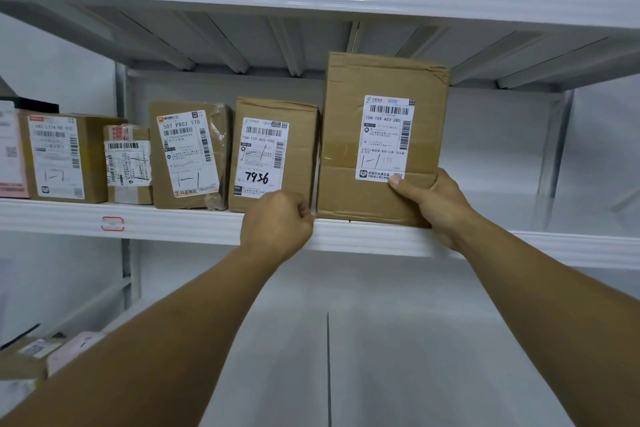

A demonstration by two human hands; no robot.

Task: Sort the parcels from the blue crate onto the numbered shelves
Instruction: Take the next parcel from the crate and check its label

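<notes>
Tall parcel (381, 139) upright on shelf (173, 222), right hand (433, 201) tight round its lower corner, left hand (277, 222) an empty fist alongside.

Your right hand (433, 201) grips the tall cardboard parcel (346, 149) at its lower right corner; your left hand (277, 222) curls just beside its lower left corner.

Tall brown labelled parcel (381, 135) stands upright on white shelf (173, 222).

Entry: the creased box (221, 149) reads "507 P802 T70" in print. The middle box (301, 149) reads "15H-159-A05-P00" in print, with "7936" handwritten below. The tall box (346, 135) reads "15H-159-A03-280" in print. Print on the leftmost boxes (93, 156) is too blurred to read.
</notes>
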